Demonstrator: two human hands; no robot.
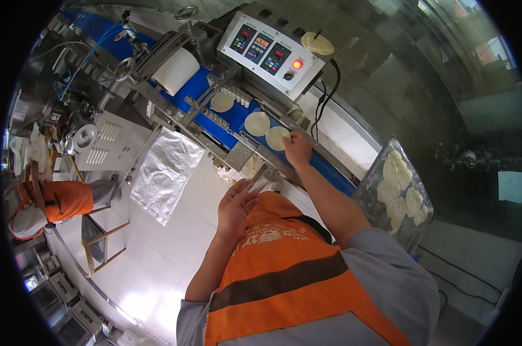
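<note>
a round dough disc (277, 137) on the blue conveyor belt (206, 81) is pinched at its near edge by the right hand (297, 148). the left hand (235, 206) is held open and empty near the belt's front edge. a tray of discs (400, 193) is seen to the right.

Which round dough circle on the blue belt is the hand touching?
The right hand touches the nearest dough circle; the other two lie farther up the blue belt.
</note>
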